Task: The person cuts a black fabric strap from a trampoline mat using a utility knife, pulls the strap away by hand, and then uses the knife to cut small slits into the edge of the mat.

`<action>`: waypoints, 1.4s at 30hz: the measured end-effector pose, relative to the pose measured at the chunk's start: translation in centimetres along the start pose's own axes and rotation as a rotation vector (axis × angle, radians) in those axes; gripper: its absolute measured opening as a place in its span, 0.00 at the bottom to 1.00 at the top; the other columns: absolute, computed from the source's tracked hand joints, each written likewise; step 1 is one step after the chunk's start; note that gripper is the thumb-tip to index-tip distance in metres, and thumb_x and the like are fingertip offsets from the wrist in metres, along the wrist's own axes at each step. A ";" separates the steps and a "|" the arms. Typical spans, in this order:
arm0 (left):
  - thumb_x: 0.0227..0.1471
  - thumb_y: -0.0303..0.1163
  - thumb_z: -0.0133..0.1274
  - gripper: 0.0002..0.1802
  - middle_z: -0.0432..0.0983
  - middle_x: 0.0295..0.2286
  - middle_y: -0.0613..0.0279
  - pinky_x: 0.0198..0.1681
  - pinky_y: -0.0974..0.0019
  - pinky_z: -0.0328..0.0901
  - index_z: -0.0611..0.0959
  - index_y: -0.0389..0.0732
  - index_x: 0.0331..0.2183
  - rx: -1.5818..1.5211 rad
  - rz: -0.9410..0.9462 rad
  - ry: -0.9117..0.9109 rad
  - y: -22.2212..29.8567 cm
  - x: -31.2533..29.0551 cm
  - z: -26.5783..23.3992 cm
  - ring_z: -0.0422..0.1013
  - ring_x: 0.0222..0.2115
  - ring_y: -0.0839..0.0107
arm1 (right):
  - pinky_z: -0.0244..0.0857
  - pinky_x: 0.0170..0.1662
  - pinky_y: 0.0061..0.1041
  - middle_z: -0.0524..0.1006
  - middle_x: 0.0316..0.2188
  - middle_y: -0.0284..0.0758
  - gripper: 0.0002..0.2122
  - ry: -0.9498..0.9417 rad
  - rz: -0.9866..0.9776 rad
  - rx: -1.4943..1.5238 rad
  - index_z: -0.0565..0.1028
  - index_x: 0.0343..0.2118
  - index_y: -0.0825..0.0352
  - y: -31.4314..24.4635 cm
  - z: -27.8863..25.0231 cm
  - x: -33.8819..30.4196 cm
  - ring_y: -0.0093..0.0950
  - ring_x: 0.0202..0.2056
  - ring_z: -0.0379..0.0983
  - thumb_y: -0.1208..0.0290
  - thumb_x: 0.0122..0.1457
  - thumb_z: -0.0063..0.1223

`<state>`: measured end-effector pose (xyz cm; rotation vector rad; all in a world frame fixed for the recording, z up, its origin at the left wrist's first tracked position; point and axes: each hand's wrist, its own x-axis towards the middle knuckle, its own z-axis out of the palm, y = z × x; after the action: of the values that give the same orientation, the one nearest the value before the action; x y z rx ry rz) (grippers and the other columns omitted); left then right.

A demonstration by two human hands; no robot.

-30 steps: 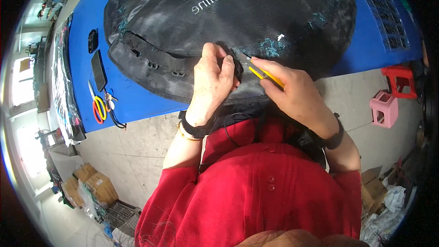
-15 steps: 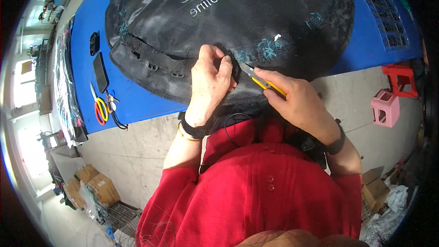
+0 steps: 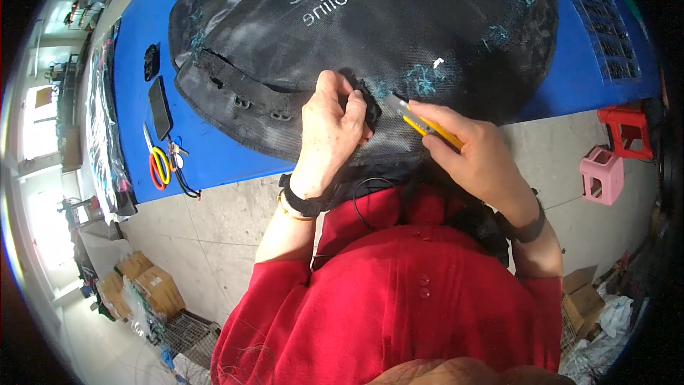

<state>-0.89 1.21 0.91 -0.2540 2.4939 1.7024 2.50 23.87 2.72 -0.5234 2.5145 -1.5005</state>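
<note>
While one left hand (image 3: 335,132) pinches mesh (image 3: 370,36), one knife (image 3: 422,122) cuts.

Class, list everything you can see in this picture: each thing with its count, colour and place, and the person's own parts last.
Trampoline mat: one, black mesh, on the table.
Table: one, blue, top of view.
Utility knife: one, yellow, in the right hand.
Scissors: one, red and yellow handles, table's left.
Phone: one, black, by the scissors.
Stools: two, pink and red, floor right.
Cardboard boxes: several, brown, floor left.
Left hand: grip on the mat's edge.
Right hand: grip on the knife.
</note>
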 end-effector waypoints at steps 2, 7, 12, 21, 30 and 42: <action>0.63 0.24 0.53 0.06 0.78 0.19 0.57 0.18 0.68 0.71 0.71 0.36 0.36 -0.003 -0.013 0.008 0.1 0.0 0.0 0.78 0.16 0.73 | 0.75 0.51 0.38 0.81 0.50 0.47 0.20 0.051 -0.039 -0.047 0.75 0.59 0.63 -0.1 0.2 0.8 0.46 0.49 0.79 0.77 0.63 0.56; 0.63 0.24 0.52 0.06 0.77 0.18 0.58 0.19 0.68 0.71 0.71 0.36 0.36 -0.010 0.031 -0.001 -0.2 0.0 0.0 0.78 0.17 0.73 | 0.75 0.51 0.39 0.81 0.50 0.48 0.20 0.077 -0.077 -0.024 0.75 0.59 0.65 0.4 1.5 2.1 0.47 0.49 0.80 0.77 0.63 0.56; 0.63 0.25 0.52 0.06 0.77 0.19 0.58 0.19 0.68 0.71 0.71 0.36 0.36 -0.029 0.024 -0.009 -0.5 0.0 0.0 0.78 0.17 0.73 | 0.75 0.50 0.40 0.81 0.49 0.49 0.19 0.082 -0.110 -0.058 0.75 0.58 0.65 0.8 2.0 2.6 0.47 0.48 0.80 0.77 0.63 0.56; 0.64 0.26 0.53 0.07 0.75 0.20 0.60 0.16 0.69 0.71 0.70 0.37 0.37 -0.059 0.025 -0.026 -0.9 0.0 -0.1 0.76 0.16 0.74 | 0.75 0.47 0.42 0.81 0.47 0.50 0.19 0.077 -0.113 -0.081 0.75 0.57 0.65 0.6 1.8 2.7 0.49 0.45 0.80 0.77 0.63 0.56; 0.64 0.25 0.52 0.06 0.76 0.19 0.60 0.18 0.69 0.71 0.70 0.37 0.37 -0.054 0.024 -0.016 -0.7 0.0 -0.1 0.76 0.16 0.74 | 0.75 0.48 0.42 0.82 0.46 0.50 0.20 0.072 -0.110 -0.064 0.74 0.58 0.65 0.8 2.1 2.4 0.49 0.45 0.80 0.77 0.62 0.56; 0.63 0.24 0.53 0.06 0.78 0.19 0.58 0.17 0.69 0.70 0.71 0.37 0.38 -0.097 0.011 0.017 -0.7 -0.1 0.1 0.77 0.15 0.74 | 0.75 0.48 0.43 0.82 0.47 0.47 0.20 -0.016 -0.043 -0.076 0.75 0.58 0.64 0.2 1.2 0.2 0.48 0.45 0.80 0.76 0.62 0.56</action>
<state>-0.62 1.06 0.21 -0.2643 2.4324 1.8358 2.65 22.90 1.94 -0.6015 2.5721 -1.4144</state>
